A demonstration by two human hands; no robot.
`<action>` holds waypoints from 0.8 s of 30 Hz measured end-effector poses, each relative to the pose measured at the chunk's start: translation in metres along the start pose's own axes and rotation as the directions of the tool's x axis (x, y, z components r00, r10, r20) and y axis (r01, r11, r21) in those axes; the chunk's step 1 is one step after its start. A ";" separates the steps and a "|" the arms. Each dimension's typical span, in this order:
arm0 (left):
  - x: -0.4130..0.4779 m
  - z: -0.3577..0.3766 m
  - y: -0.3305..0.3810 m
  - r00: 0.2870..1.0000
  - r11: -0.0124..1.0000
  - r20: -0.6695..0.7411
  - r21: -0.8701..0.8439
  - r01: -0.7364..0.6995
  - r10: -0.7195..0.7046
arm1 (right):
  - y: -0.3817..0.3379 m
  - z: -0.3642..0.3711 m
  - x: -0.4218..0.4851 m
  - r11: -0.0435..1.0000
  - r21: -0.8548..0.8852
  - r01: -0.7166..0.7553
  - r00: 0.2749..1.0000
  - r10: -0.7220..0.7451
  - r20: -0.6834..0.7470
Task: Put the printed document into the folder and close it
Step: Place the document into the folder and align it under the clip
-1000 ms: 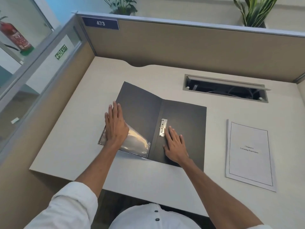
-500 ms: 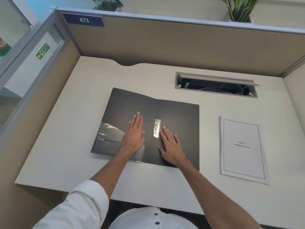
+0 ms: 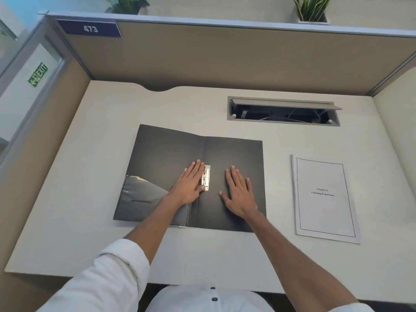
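On the desk point(image 3: 202, 255): open black folder point(image 3: 236, 154), left hand point(image 3: 189, 183) and right hand point(image 3: 239, 192) flat, empty; printed document point(image 3: 325, 199) beside.

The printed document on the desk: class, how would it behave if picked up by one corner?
The printed document looks like several thin sheets, so it would probably droop. Its stacked left edge suggests binding there, so the pages likely stay together. Lying flat on the smooth desk, it would probably slide easily when pushed.

White shirt, bare forearms

I see my white sleeves point(image 3: 108, 273) rolled to the elbow, and dark buttons point(image 3: 214, 299) down my front.
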State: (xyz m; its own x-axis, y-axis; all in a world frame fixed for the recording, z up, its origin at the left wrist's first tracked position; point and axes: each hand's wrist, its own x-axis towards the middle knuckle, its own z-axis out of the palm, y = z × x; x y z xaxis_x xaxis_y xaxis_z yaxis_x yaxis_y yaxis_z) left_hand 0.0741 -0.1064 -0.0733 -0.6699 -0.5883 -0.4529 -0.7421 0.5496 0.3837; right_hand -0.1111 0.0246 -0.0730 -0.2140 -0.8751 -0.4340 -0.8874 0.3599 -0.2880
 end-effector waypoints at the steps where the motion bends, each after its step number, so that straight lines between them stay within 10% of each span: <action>1: 0.000 0.000 -0.001 1.000 1.000 0.004 -0.014 0.000 0.000 | 0.000 0.000 0.001 1.000 0.000 -0.001 1.000 0.001 -0.001; 24: 0.003 -0.005 -0.009 0.999 0.958 0.052 -0.286 0.000 0.016 | 0.006 0.006 0.003 1.000 -0.001 0.015 1.000 -0.015 0.013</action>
State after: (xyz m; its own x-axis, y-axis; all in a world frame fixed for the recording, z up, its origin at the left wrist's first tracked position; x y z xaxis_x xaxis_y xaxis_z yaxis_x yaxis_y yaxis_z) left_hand 0.0786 -0.1160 -0.0742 -0.6796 -0.5478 -0.4880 -0.7174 0.3571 0.5982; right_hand -0.1149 0.0264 -0.0812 -0.1954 -0.8764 -0.4403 -0.8911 0.3462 -0.2935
